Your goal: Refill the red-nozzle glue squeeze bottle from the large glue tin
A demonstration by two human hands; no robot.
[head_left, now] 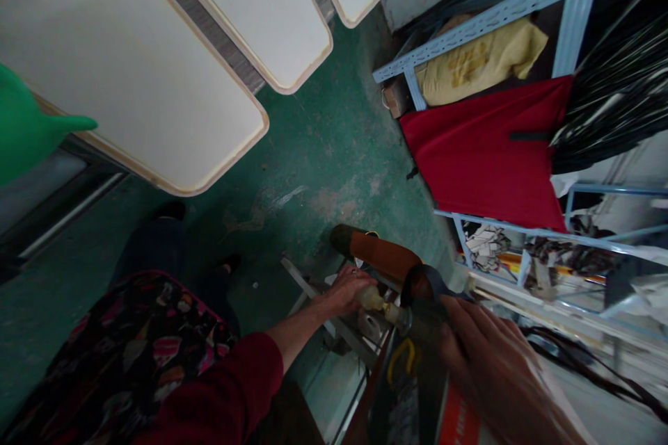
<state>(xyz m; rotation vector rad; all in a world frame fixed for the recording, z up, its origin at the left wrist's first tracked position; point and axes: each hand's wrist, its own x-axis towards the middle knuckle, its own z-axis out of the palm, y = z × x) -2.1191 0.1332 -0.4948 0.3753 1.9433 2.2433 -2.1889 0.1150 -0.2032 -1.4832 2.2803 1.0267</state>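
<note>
My left hand (351, 290), in a dark red sleeve, reaches in from the bottom. Its fingers are closed at a pale, translucent fitting (370, 297) with a brass-coloured stem. That stem runs into the silver front end (399, 318) of a dark tool-like body (431, 323). My right hand (485, 354), large and close at the lower right, wraps over this dark body. Its thumb side is partly hidden. Below lies a dark surface with a yellow mark (401, 359) and an orange-red panel (459, 417) with blurred lettering. A black loop (420, 281) stands above.
White boards (209, 118) with tan edges jut in at the upper left. A green pointed object (31, 125) is at the left edge. Blue metal shelving (571, 28), a red cloth (490, 153) and a yellow sack (474, 62) stand right. An orange-brown object (389, 254) lies beyond my hands.
</note>
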